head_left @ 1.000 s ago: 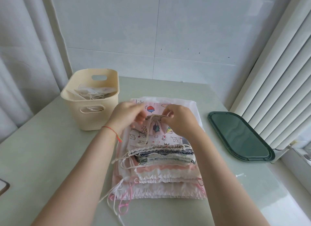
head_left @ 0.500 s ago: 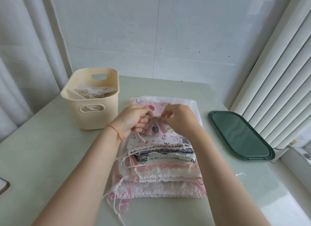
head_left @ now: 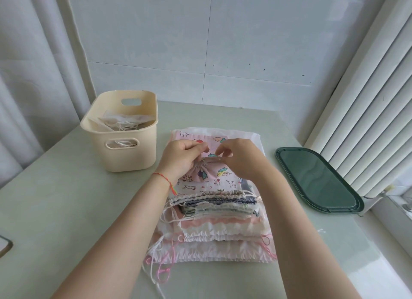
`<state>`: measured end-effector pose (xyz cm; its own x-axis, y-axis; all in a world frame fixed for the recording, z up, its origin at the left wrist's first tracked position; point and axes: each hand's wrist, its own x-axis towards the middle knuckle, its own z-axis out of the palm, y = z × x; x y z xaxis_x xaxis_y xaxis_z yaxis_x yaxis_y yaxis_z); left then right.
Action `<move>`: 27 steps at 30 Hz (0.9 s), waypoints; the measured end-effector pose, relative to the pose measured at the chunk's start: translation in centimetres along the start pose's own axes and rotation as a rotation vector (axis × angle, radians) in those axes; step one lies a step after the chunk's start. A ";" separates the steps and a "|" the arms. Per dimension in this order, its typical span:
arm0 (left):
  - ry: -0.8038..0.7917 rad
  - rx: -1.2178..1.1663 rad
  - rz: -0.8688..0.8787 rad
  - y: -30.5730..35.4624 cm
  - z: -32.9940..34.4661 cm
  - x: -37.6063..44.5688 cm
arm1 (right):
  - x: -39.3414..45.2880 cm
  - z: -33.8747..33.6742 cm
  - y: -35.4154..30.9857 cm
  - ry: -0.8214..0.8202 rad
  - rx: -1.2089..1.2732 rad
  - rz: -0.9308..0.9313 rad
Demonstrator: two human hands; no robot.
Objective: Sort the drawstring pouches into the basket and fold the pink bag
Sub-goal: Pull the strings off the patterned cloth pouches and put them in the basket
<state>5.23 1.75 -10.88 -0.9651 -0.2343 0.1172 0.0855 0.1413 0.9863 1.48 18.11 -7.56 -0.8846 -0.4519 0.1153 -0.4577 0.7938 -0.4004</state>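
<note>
On the desk, we work mid-surface over the pouch stack, the basket toward the far left corner. Our left hand and right hand pinch the small printed pouch at its gathered neck: soft, light cloth, best held there.

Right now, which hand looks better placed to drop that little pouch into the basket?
Probably the left hand: it grips the pouch at its gathered neck and is on the basket's side. The right hand would have to cross over.
</note>
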 end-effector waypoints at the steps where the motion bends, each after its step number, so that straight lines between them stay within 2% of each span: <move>1: 0.018 0.022 0.017 -0.2 0.0 0.1 | -0.1 -0.2 0.0 -0.011 -0.038 -0.002; 4: -0.004 0.114 0.042 -0.3 0.1 0.2 | -0.4 -0.9 -0.4 -0.020 -0.009 -0.022; 8: -0.189 0.226 0.073 -0.2 0.0 0.1 | -0.9 -1.5 -1.4 0.008 0.313 0.032; 10: -0.209 0.347 0.111 -0.3 0.1 0.1 | -1.1 -1.7 -1.8 0.025 0.540 0.073; 12: -0.177 0.446 0.120 -0.3 0.2 0.2 | -1.3 -1.9 -2.1 -0.013 0.926 0.018; 14: -0.163 0.437 0.084 -0.3 0.2 0.2 | -1.3 -2.0 -2.0 -0.045 1.246 -0.087; 15: -0.162 0.358 0.044 -0.2 0.1 0.2 | -1.2 -1.9 -1.9 -0.019 1.290 -0.122; 17: -0.147 0.122 -0.064 0.0 -0.1 0.2 | -0.7 -1.3 -1.6 0.072 1.175 -0.100; 18: -0.133 0.027 -0.109 0.1 -0.2 0.1 | -0.6 -1.0 -1.4 0.111 1.011 -0.063; 20: -0.101 -0.031 -0.155 0.5 -0.4 0.1 | -0.4 -0.2 -1.0 0.115 0.644 -0.005; 21: -0.096 -0.017 -0.162 0.7 -0.5 0.1 | -0.3 0.1 -0.9 0.090 0.540 -0.007; 23: -0.110 0.019 -0.156 1.1 -0.5 -0.1 | -0.3 0.5 -1.1 0.055 0.507 -0.042; 27: -0.172 0.087 -0.155 1.5 -0.3 -0.3 | -0.2 0.8 -1.4 0.096 0.394 -0.090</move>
<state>5.74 1.71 -9.39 -0.9936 -0.0937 -0.0633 -0.0811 0.2007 0.9763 2.31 16.80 -7.72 -0.8553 -0.4577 0.2428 -0.4811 0.5278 -0.7000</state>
